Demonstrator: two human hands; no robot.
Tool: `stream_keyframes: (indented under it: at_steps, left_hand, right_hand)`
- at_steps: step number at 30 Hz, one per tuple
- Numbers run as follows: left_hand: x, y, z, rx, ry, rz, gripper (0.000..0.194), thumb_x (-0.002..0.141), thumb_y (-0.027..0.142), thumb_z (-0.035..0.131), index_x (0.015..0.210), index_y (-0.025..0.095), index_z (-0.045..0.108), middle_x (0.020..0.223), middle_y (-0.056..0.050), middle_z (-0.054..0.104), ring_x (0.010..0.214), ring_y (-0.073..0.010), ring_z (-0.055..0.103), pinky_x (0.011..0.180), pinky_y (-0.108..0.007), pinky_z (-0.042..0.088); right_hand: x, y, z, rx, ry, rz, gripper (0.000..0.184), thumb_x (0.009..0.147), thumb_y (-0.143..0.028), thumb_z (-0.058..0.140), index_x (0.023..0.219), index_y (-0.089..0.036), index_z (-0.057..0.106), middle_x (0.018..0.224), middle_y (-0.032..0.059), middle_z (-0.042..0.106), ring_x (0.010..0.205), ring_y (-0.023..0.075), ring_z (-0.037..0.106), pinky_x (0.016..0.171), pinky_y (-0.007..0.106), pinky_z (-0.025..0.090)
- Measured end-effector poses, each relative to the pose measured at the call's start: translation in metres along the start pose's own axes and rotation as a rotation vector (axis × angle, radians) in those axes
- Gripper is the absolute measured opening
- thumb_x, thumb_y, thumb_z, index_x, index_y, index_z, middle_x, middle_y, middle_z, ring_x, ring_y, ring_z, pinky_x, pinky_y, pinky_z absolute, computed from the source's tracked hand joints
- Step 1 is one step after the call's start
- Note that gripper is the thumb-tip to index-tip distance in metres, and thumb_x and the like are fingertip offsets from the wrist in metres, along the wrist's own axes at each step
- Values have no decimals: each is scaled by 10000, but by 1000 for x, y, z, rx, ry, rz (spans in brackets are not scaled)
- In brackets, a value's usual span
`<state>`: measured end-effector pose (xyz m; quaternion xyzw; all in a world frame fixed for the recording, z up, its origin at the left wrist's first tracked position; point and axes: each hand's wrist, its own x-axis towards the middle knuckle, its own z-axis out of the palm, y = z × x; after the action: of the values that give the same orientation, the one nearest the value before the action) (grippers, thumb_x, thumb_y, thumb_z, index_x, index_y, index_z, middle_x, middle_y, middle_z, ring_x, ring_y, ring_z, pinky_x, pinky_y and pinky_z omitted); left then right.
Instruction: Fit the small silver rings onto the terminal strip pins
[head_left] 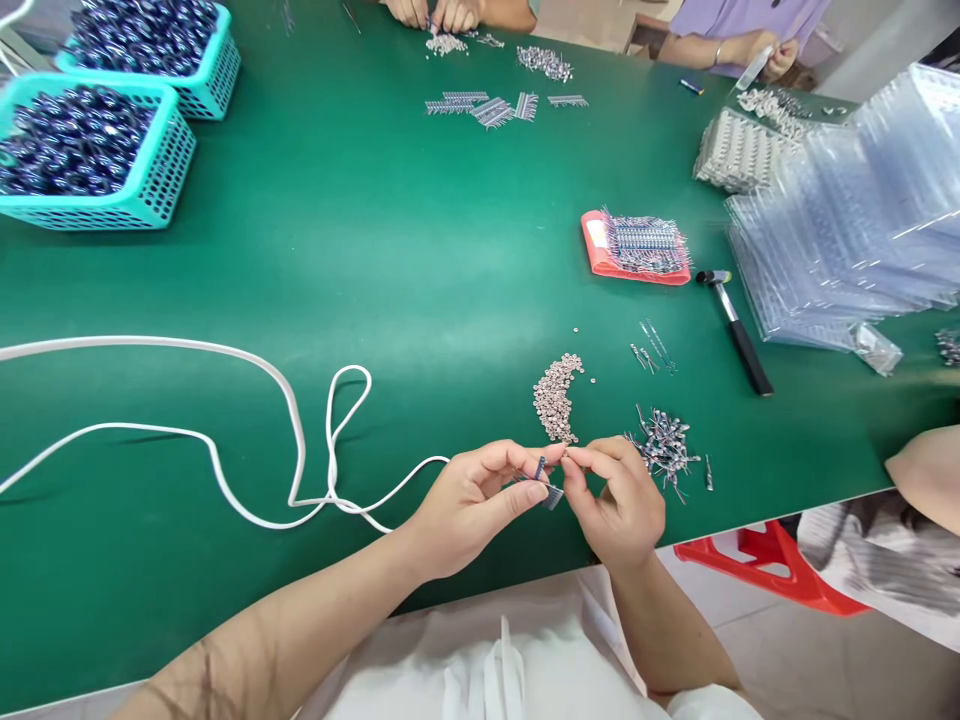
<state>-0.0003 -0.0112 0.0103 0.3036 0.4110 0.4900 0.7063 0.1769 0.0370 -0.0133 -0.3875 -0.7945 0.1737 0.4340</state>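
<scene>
My left hand (487,495) is closed on a small dark blue-grey strip with a comb-like edge (553,497), pinched between thumb and fingers. Close against it, my right hand (619,500) pinches thumb to forefinger at the strip's upper end; whatever lies between those fingertips is too small to make out. Just beyond both hands is a curved pile of tiny pinkish-beige round pieces (553,398). To the right of my right hand lies a heap of small dark parts with thin silvery ends (665,443).
A hammer (739,335) lies to the right, near stacked clear plastic trays (832,230). Pin strips rest on a red pouch (600,260). White cable (292,430) loops at left, below turquoise baskets (161,185) of dark shiny parts. Other people's hands (450,12) work across the green table (360,240).
</scene>
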Motion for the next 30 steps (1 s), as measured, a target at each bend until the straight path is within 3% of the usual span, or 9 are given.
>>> stream_keyframes:
  at_steps: [4,8,16,30]
  left_hand:
    - [4,2,-1,-39,40,-30,163,815,279,731,809,159,621,924,-71,743,908,-200,693,884,-357,541]
    - [9,2,-1,-61,110,-37,179,815,291,732,807,156,616,884,-53,755,791,-146,671,813,-304,546]
    - [10,-2,-1,-26,156,-8,137,819,255,726,810,148,642,811,-23,724,750,-124,655,760,-253,538]
    - [8,-1,-1,119,176,32,111,831,242,694,817,144,644,809,-32,702,759,-131,648,748,-247,535]
  right_hand:
    - [0,0,0,100,-17,95,188,834,-113,647,952,-258,658,792,16,625,691,150,607,599,304,517]
    - [1,-2,-2,321,-81,232,128,841,-126,636,888,-242,668,770,8,604,659,139,580,568,288,488]
    - [-1,-1,2,451,-143,269,193,842,-82,632,930,-245,683,791,7,590,694,130,551,594,279,450]
    - [-3,1,3,467,-157,287,213,833,-77,640,937,-257,686,793,7,584,698,139,550,601,289,437]
